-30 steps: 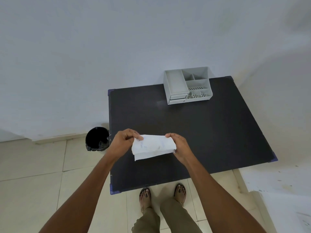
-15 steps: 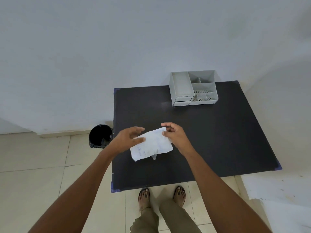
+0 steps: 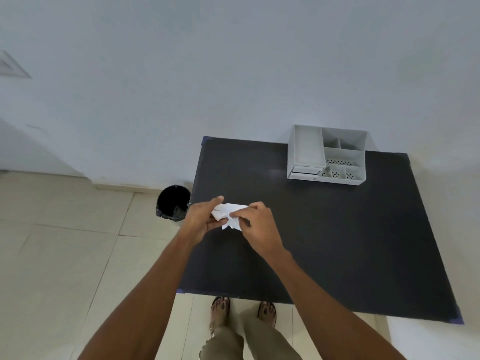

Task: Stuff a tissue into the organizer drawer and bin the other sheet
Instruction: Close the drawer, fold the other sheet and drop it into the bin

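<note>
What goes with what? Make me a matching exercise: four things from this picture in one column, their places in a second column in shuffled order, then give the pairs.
Things
1. tissue
2. organizer
3. bin
4. sandals

Places
A. on the floor tiles beside the table's left edge
B. at the table's far edge, next to the wall
C. crumpled between the left hand and the right hand, above the table
D. on the feet, at the table's near edge

Pairs: 1-C, 2-B, 3-A, 4-D
</note>
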